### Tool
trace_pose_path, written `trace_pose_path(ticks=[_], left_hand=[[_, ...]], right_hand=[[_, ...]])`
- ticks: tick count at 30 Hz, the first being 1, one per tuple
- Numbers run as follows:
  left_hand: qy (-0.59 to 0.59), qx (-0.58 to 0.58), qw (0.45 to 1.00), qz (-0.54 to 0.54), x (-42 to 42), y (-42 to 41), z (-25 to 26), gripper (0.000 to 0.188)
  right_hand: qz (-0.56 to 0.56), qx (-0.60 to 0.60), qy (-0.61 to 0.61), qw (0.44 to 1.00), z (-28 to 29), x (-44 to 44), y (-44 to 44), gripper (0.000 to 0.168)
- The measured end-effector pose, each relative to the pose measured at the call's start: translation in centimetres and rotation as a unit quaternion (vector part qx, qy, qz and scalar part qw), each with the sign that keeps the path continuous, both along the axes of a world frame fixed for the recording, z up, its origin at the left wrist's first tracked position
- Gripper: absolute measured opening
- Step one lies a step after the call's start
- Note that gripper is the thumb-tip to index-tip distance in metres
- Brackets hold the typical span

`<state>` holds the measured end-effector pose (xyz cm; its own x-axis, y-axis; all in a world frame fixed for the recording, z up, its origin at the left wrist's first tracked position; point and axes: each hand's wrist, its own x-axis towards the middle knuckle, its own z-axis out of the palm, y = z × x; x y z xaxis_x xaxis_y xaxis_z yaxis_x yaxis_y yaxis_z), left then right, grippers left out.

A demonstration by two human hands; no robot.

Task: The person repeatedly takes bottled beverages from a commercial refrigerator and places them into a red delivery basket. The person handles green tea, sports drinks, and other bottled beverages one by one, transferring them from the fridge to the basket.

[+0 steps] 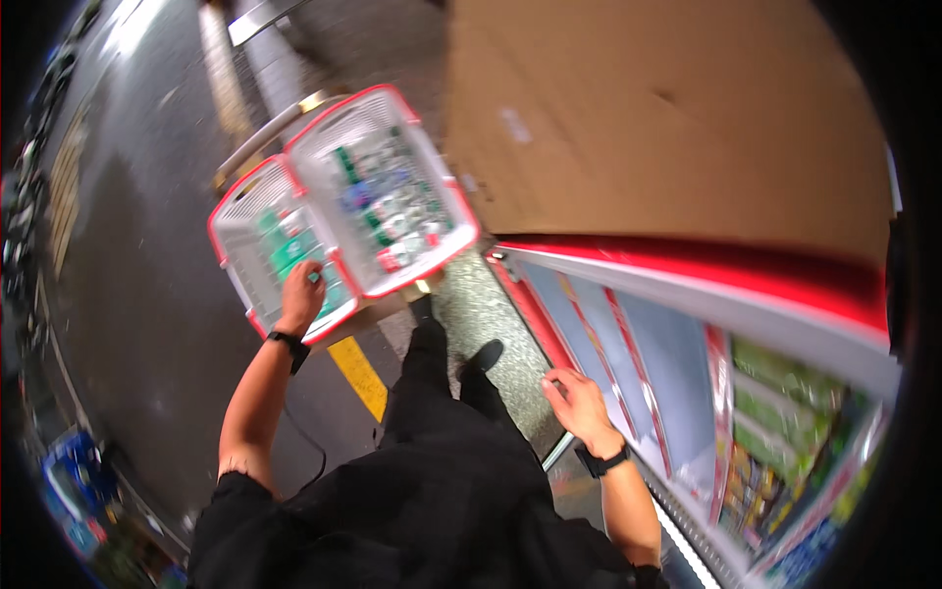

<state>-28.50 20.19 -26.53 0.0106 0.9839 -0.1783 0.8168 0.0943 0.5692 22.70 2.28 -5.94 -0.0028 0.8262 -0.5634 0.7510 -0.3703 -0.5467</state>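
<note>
My left hand [302, 298] is curled above the near-left white basket [239, 243] with a red rim. A bit of teal shows between its thumb and finger; whether that is held or lies below, I cannot tell. Green-labelled bottles [291, 250] lie in this basket. Joined beside it, a second white basket [427, 143] contains several clear bottles [397, 213] with green and red-and-white parts. My right hand [581, 405], fingers loosely bent and holding nothing visible, hovers beside the lit shelves [618, 331] of a red-edged display cooler [692, 283].
A cart handle [257, 143] rises behind the baskets. The cooler's large brown cardboard-like panel [662, 118] fills the upper right. Packaged goods [780, 405] stand on lower-right shelves. A yellow stripe [357, 372] marks the dark floor near my shoe [486, 355]. Blurred goods [77, 478] line the far left.
</note>
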Motion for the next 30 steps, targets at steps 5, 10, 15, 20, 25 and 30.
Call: trace_pose_path(ticks=[5,10,15,20,25,30], left_hand=[[-0.057,0.039,0.981,-0.183,8.4,-5.7,5.3,0.018],[-0.058,0.059,0.942,-0.326,17.2,-9.6,9.4,0.012],[-0.046,0.030,0.899,-0.434,26.0,-12.7,15.7,0.012],[-0.058,0.021,0.869,-0.492,32.8,-14.4,18.8,0.013],[-0.031,0.026,0.829,-0.558,36.6,-16.1,20.5,0.012],[-0.016,0.031,0.806,-0.591,39.1,-17.2,22.1,0.013]], right_hand=[[-0.052,0.019,-0.006,0.998,1.0,5.8,-9.0,0.024],[-0.172,0.040,-0.015,0.984,3.0,10.9,-18.1,0.026],[-0.414,0.103,-0.035,0.904,2.2,14.5,-28.6,0.035],[-0.661,0.249,-0.218,0.673,-3.8,19.1,-37.6,0.061],[-0.733,0.323,-0.297,0.520,-4.3,26.1,-42.4,0.076],[-0.790,0.310,-0.326,0.417,-3.2,31.3,-41.6,0.085]])
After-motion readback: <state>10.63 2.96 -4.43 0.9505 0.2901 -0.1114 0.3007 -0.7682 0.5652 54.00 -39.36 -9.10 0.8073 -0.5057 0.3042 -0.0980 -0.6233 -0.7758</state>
